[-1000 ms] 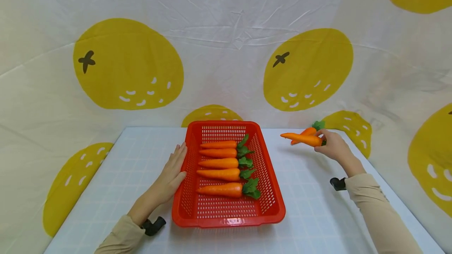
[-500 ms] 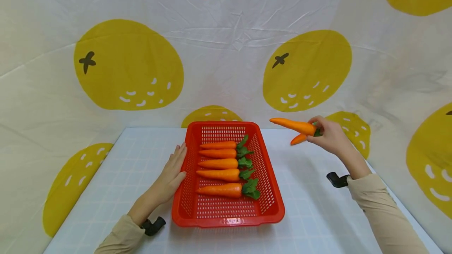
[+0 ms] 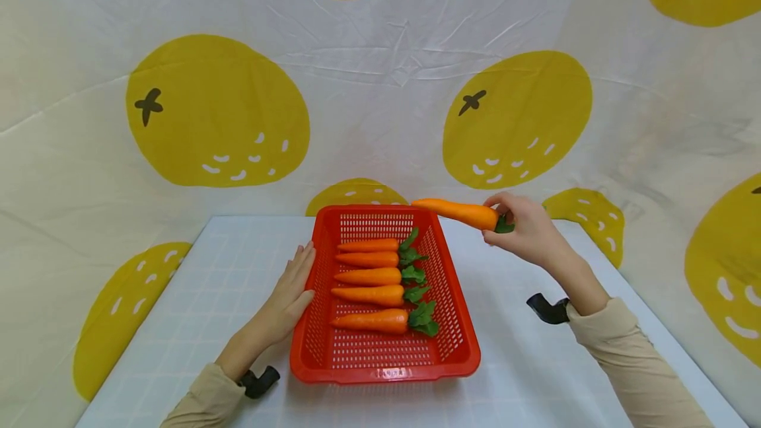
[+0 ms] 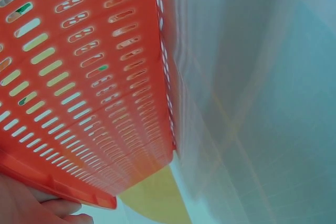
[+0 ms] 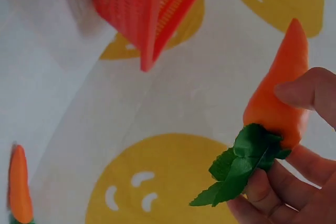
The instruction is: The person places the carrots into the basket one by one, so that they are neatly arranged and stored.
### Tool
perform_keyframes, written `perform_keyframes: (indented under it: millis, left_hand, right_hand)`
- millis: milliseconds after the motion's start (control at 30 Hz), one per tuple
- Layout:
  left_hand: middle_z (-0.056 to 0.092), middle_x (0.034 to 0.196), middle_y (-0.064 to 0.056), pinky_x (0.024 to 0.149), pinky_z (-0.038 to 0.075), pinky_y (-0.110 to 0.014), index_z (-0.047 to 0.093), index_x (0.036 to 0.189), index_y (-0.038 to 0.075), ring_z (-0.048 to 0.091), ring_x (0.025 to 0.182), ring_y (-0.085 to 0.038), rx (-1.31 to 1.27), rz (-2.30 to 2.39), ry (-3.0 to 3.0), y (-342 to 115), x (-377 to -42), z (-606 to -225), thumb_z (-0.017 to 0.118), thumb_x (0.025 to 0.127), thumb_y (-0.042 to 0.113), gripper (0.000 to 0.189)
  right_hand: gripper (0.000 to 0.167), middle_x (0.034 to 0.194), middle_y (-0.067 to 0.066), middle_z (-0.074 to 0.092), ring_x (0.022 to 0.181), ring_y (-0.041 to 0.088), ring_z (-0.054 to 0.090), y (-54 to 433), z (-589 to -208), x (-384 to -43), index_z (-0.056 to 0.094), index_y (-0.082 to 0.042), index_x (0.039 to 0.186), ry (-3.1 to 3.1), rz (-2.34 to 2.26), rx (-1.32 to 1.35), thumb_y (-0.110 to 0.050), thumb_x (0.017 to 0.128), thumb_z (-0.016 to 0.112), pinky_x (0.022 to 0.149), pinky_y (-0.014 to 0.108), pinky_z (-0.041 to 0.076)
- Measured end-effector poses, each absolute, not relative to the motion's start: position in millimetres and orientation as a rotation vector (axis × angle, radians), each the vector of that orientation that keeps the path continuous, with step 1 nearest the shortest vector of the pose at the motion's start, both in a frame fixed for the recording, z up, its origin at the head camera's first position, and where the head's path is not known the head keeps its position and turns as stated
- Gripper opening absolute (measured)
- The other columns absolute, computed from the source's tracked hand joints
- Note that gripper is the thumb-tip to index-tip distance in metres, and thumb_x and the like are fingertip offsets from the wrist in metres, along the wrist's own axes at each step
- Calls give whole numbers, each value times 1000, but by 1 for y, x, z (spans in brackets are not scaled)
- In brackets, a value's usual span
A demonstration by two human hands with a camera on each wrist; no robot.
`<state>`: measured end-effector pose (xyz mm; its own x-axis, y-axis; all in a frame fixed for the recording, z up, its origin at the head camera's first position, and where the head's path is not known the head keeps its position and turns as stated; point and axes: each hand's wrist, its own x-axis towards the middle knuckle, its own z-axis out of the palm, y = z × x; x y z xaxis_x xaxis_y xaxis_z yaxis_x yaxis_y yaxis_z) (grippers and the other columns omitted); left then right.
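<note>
My right hand (image 3: 526, 226) holds a carrot (image 3: 458, 212) by its leafy end, its tip reaching over the back right corner of the red basket (image 3: 385, 375). In the right wrist view the thumb presses the carrot's orange body (image 5: 281, 87), and the green leaves (image 5: 244, 163) hang over the fingers. Straight fingers of my left hand (image 3: 285, 296) rest along the basket's left rim. Inside the basket lie several carrots (image 3: 370, 276) in a row, tips to the left and leaves to the right. Their leaves partly show through the slotted wall (image 4: 79, 77) in the left wrist view.
Another carrot (image 5: 21, 184) lies on the table at the lower left of the right wrist view; in the head view it is hidden behind my right hand. A white cloth (image 3: 380, 117) with yellow fruit prints hangs behind the pale checked table (image 3: 232, 263).
My right hand has lifted the carrot from the right side of the table and carried it left to the basket's back corner. My left hand and the basket have stayed put.
</note>
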<state>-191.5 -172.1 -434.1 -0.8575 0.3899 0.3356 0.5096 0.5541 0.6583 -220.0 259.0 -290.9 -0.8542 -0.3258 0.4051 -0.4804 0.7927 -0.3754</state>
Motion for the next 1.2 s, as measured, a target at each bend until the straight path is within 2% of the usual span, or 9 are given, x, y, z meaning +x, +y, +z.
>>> perform_keyframes:
  millis: [300, 567, 967, 1200]
  left_hand:
    - [8, 166, -14, 117, 1, -62, 12, 158, -1, -1, 151, -34, -773, -1201, -2622, -173, -192, -436, 43, 94, 8, 72]
    - [8, 166, -14, 116, 1, -62, 12, 158, -1, -1, 151, -34, -789, -1196, -2608, -173, -193, -437, 43, 94, 8, 71]
    - [8, 166, -13, 116, 2, -64, 12, 158, 0, -1, 151, -34, -780, -1179, -2622, -172, -193, -436, 42, 94, 8, 71]
    - [8, 166, -14, 115, 2, -64, 11, 158, 0, -2, 151, -34, -779, -1191, -2626, -173, -193, -436, 43, 95, 10, 71]
  right_hand:
    - [36, 88, 3, 67, 76, 17, 57, 218, -290, -210, 66, -5, 109, -2662, 632, 823, -12, 77, 81, 64, 33, 49]
    - [37, 87, -3, 63, 79, 16, 53, 187, -293, -199, 65, -8, 110, -2765, 571, 924, -18, 78, 80, 66, 31, 48]
    - [37, 88, 1, 61, 76, 14, 51, 144, -316, -191, 65, -10, 108, -3018, 296, 1116, -26, 79, 82, 66, 29, 48]
    - [33, 82, -5, 61, 74, 10, 53, 127, -328, -185, 65, -12, 102, -3146, 131, 1228, -29, 80, 82, 71, 28, 51]
